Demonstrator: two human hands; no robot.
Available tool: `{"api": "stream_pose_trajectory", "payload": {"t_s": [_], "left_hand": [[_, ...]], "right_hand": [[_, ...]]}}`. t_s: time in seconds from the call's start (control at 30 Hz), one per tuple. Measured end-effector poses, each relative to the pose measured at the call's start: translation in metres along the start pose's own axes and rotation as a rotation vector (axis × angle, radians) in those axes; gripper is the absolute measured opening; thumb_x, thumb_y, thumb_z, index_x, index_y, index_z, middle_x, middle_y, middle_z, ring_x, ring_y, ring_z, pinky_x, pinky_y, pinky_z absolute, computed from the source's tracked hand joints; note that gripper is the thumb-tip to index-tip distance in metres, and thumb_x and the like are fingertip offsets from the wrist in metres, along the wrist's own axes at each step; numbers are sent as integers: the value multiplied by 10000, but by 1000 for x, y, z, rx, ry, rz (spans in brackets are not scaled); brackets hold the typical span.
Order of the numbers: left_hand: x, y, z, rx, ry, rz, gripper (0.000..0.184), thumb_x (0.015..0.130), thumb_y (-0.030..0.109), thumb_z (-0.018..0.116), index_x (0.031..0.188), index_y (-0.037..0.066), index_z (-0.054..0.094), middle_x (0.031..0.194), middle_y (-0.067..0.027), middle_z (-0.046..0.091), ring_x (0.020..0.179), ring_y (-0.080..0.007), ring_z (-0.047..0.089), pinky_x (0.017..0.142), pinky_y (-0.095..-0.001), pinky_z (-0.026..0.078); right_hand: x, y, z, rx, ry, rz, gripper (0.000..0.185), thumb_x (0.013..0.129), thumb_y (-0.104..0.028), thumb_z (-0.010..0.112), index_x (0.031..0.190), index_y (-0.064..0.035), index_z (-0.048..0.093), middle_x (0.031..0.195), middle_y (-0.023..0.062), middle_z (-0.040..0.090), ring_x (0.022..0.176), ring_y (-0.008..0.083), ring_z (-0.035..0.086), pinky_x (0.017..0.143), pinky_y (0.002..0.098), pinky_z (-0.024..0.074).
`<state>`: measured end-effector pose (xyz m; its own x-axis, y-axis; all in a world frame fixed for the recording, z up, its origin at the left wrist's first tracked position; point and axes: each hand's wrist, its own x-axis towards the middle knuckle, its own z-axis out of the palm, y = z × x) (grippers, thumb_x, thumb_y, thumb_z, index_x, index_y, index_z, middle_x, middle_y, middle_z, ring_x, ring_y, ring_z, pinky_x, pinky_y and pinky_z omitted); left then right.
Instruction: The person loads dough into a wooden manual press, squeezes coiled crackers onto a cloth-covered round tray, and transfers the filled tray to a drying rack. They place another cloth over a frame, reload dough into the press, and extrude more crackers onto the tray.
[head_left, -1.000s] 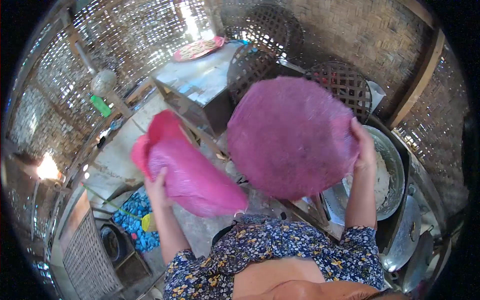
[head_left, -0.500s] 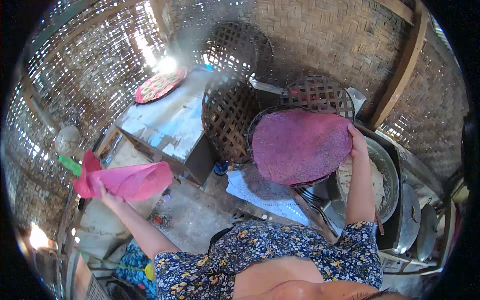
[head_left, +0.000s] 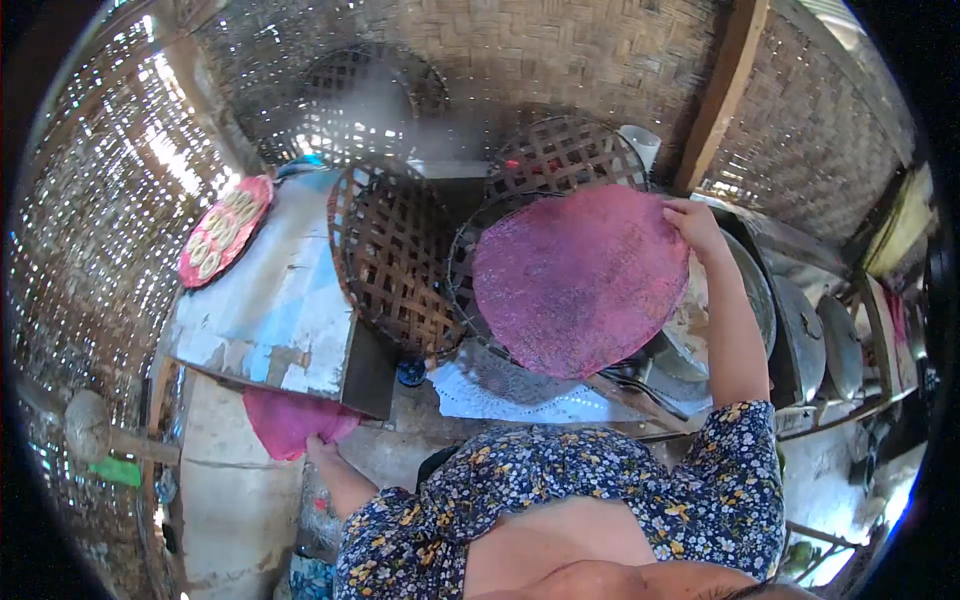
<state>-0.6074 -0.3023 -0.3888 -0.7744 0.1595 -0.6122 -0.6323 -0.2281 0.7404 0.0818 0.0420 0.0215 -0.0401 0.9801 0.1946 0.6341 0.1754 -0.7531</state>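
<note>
My right hand [head_left: 697, 226] pinches the upper right edge of a round purple-pink sheet [head_left: 582, 285]. That sheet looks like a cloth or liner, mottled with wet-looking patches, and covers most of a round woven bamboo tray [head_left: 462, 290]. At lower left, my left hand [head_left: 322, 452] grips the edge of a second pink sheet [head_left: 290, 425], low beside the blue-white box table and partly hidden under its edge. Behind the right forearm is a large metal basin [head_left: 752, 290] with pale contents, partly covered by the sheet.
A pink plate of pale rings [head_left: 222, 230] is on the box table [head_left: 260, 310]. Openwork bamboo trays [head_left: 395, 265] lean around the middle. White lacy cloth [head_left: 470, 392] lies in front. Lidded pots [head_left: 800, 340] line the right, and steam rises at the back.
My left hand has brought its pink sheet down and right, toward the underside of the box table. The right hand keeps its hold on the purple-pink sheet. The view has turned.
</note>
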Motion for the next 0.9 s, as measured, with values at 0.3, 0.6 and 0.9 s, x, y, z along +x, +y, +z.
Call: {"api": "stream_pose_trajectory", "payload": {"t_s": [0.3,0.6,0.9], "left_hand": [[-40,29,94,-242,-442,-38,365,893,276,343,1121,42,505,1103,-132,540,959,-279,546,836,-426,464],[-97,18,141,-282,-527,-39,450,846,264,496,1207,2,435,1148,-192,516,1001,-304,536,864,-441,440],[-112,1,112,-61,-68,305,511,820,275,560,1202,-36,425,1122,-227,524,973,-344,551,830,-474,443]], "right_hand": [[10,-76,-62,-270,296,-222,251,789,-190,569,982,-39,624,933,144,637,887,245,604,780,316,447],[-43,-182,-17,-609,574,-724,256,797,-120,516,1040,-122,597,933,111,627,815,298,603,701,363,484],[-132,-125,147,-705,94,-1024,367,725,-148,500,1074,-41,533,944,117,610,740,198,589,611,324,470]]}}
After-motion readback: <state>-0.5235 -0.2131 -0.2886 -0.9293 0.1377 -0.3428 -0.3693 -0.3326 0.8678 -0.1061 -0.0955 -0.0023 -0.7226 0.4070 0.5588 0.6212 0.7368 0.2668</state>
